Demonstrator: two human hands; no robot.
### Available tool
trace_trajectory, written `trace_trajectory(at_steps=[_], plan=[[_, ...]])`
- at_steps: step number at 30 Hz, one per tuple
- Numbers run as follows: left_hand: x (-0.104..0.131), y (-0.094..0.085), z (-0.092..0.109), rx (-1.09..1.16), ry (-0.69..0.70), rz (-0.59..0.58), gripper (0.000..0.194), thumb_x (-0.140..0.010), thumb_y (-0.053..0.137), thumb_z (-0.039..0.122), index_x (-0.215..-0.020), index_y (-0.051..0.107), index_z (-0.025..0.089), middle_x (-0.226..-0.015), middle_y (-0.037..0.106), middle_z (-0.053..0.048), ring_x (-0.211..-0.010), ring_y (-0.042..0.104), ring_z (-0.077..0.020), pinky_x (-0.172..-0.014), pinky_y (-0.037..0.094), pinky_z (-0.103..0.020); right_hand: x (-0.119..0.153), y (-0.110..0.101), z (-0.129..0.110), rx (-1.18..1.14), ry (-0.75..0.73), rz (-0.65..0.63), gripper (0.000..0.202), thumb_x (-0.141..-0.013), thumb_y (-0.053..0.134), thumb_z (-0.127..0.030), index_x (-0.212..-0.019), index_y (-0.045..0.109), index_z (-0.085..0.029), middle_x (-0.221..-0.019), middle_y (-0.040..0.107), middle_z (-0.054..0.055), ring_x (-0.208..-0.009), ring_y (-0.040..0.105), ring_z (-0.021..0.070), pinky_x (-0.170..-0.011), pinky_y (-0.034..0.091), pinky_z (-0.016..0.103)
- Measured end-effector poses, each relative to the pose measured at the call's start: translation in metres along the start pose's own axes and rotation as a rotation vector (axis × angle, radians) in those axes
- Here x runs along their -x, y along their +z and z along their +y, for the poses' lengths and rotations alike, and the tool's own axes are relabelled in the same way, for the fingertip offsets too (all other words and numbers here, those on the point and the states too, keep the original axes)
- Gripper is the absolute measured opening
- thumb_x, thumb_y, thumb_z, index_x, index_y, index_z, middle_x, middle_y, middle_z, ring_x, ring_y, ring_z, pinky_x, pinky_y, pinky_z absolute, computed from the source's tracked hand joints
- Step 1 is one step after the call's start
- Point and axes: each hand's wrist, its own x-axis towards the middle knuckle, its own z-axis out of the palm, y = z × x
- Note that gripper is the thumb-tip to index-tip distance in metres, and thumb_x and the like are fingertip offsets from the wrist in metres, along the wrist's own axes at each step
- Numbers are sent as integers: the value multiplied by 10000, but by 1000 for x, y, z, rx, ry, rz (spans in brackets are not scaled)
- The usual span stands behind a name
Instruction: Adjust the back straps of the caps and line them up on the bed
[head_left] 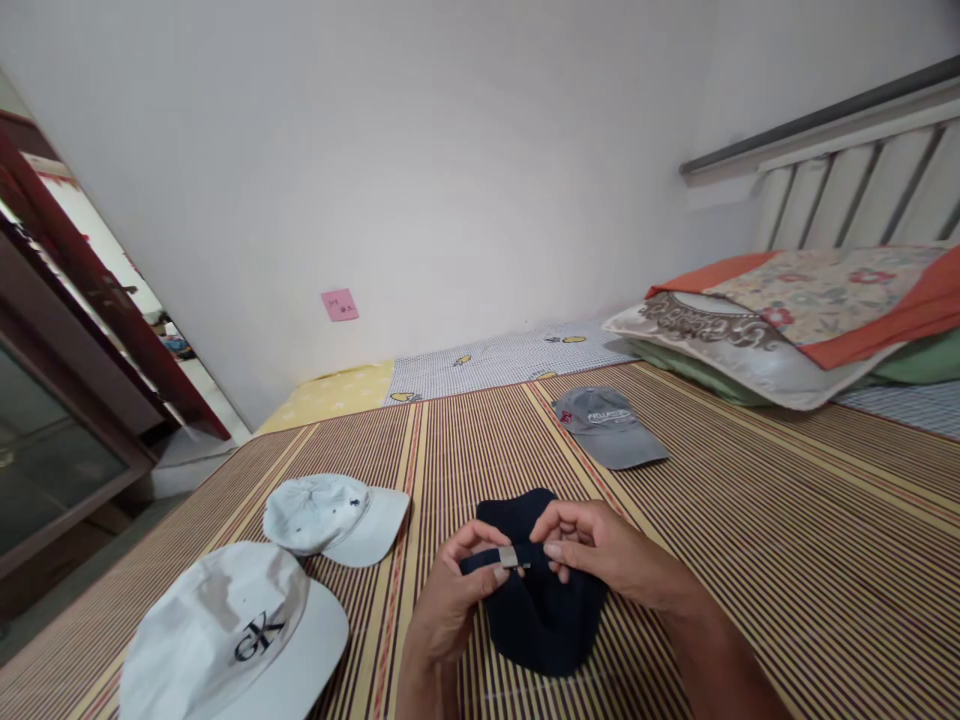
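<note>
A dark navy cap (pixel 551 635) lies on the striped mat in front of me, its back strap raised toward me. On the strap sits a small silver metal buckle (pixel 508 557). My left hand (pixel 457 580) pinches the strap just left of the buckle, thumb below and fingers above. To the right of the buckle, my right hand (pixel 592 550) grips the strap between thumb and forefinger. Both hands hide parts of the strap and the cap's sides.
A white cap (pixel 217 620) with black letters and a pale blue cap (pixel 322 515) lie at left. A grey cap (pixel 607 425) rests farther back. Pillows (pixel 720 340) are stacked at the right, by a radiator (pixel 862 185). The bamboo mat (pixel 465 450) meets a wall behind.
</note>
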Motion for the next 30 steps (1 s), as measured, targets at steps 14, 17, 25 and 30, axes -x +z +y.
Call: trace_trajectory(at_steps=[14, 17, 25, 30], plan=[[-1, 5, 2, -41, 10, 64, 279, -695, 902, 356, -795, 715, 174, -808, 727, -21, -734, 584, -134, -714, 404, -253, -1, 16, -7, 48, 28, -23, 39, -848, 668, -204, -857, 702, -188, -720, 703, -8, -627, 591, 114, -570, 432, 234], [1, 5, 5, -107, 35, 34, 298, -733, 870, 417, -862, 736, 184, -833, 699, -19, -783, 576, -149, -739, 400, -262, -3, 15, -4, 49, 12, 0, 57, -868, 666, -227, -842, 696, -186, -726, 707, -2, -650, 607, 123, -580, 437, 235], [1, 15, 10, -327, 95, 63, 350, -686, 893, 406, -897, 680, 224, -817, 611, 22, -738, 491, -138, -646, 364, -245, -3, 11, -8, 87, 46, 77, 88, -838, 665, -270, -803, 668, -188, -666, 655, -15, -585, 552, 113, -537, 401, 226], [5, 18, 25, -485, 186, 129, 334, -683, 874, 347, -967, 729, 249, -975, 708, -21, -955, 614, -226, -850, 440, -318, -2, 12, -12, 106, 67, 91, 79, -828, 653, -266, -796, 653, -194, -658, 639, -20, -588, 551, 114, -540, 394, 225]])
